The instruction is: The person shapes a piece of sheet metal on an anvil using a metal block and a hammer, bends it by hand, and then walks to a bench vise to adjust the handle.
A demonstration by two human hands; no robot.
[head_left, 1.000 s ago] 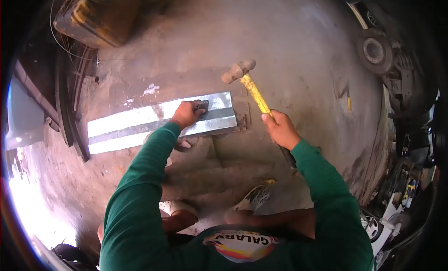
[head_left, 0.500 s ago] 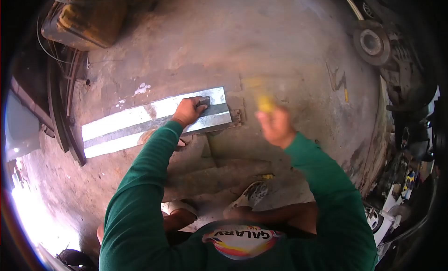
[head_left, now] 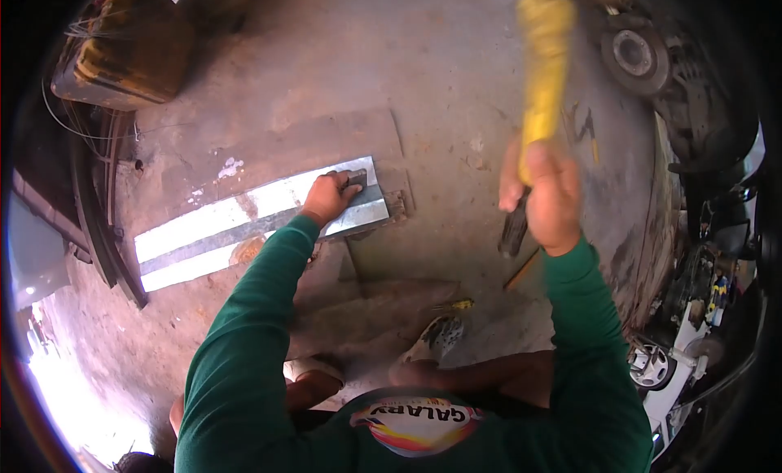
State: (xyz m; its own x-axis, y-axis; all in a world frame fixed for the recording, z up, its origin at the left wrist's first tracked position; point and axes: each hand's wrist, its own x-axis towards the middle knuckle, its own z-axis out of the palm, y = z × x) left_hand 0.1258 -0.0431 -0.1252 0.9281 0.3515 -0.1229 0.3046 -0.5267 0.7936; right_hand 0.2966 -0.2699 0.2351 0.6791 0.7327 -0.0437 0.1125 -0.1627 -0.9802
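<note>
Head view: your right hand (head_left: 551, 192) grips the blurred yellow hammer handle (head_left: 544, 82), raised over the floor (head_left: 444, 139); your left hand (head_left: 329, 199) clasps a small dark block (head_left: 356, 179) on the shiny metal strip (head_left: 265, 221), which lies on the floor.

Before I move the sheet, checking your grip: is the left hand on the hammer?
No, the left hand presses down on the metal sheet.

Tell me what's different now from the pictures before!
The hammer has swung up and to the right, away from the metal sheet, with the right hand. Nothing was picked up or let go. The left hand still holds the dark block on the sheet.
</note>
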